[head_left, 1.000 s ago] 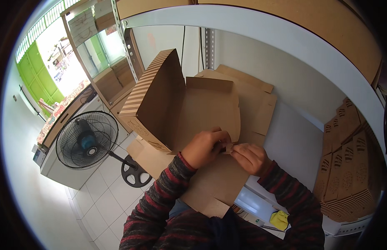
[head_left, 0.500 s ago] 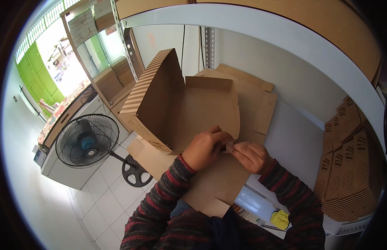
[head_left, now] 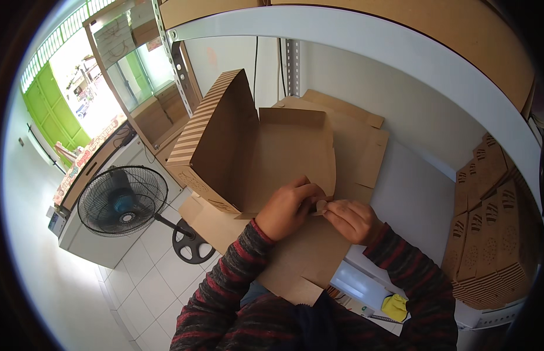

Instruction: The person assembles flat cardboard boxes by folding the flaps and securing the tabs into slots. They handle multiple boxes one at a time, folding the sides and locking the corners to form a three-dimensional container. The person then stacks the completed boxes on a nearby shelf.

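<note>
An open cardboard box with a striped lid raised on its left side lies in front of me. At its near right corner my left hand is closed, its fingers bent around the box's edge; the fingertips are partly hidden. Close beside it, my right hand pinches a small pale, translucent piece that looks like a bit of tape or a sticker. The two hands' fingertips nearly meet there. Flat cardboard sheets lie under the box and stick out toward me.
Stacked folded boxes stand at the right on the white shelf surface. A white metal beam crosses overhead. A black fan stands on the left. A yellow cloth lies near my right forearm.
The small pale piece between the fingertips has turned slightly and looks smaller. Both hands stay at the box's corner with hardly any shift.
</note>
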The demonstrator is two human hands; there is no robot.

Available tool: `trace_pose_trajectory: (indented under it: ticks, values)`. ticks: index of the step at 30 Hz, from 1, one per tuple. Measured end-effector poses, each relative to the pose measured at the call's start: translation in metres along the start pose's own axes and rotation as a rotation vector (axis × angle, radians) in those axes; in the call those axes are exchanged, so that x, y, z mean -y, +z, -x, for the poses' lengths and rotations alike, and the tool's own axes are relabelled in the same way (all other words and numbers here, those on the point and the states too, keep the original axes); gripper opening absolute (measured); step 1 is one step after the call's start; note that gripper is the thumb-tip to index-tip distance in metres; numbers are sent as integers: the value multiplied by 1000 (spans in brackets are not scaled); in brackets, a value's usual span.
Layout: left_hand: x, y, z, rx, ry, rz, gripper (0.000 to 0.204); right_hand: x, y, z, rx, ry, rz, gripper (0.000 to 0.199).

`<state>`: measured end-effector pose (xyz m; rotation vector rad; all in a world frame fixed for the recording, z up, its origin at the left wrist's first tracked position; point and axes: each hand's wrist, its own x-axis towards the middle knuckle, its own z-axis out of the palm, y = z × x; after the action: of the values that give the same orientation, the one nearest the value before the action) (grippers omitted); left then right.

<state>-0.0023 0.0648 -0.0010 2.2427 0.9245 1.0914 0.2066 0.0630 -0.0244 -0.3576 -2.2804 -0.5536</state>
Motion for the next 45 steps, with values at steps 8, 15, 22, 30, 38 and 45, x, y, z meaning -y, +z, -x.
trace_pose_trajectory:
  ticks: [8, 15, 22, 30, 38, 45]
  values:
    - [-1, -3, 4, 82, 3, -1, 16, 2, 5, 6, -12, 38, -23, 14]
    - [-1, -4, 7, 57, 38, -41, 19, 5, 2, -2, -71, 160, 40, 13]
    - [1, -3, 4, 25, -67, -22, 10, -1, -2, -6, -19, 68, 50, 8]
    - [-2, -8, 4, 114, -61, 36, 7, 2, 6, -3, -23, 207, -91, 10]
    - [5, -8, 10, 142, -89, -64, 12, 2, -2, -19, 127, 510, -226, 15]
    - [0, 7, 10, 71, -50, -363, 10, -3, 1, -14, 235, 500, -251, 8]
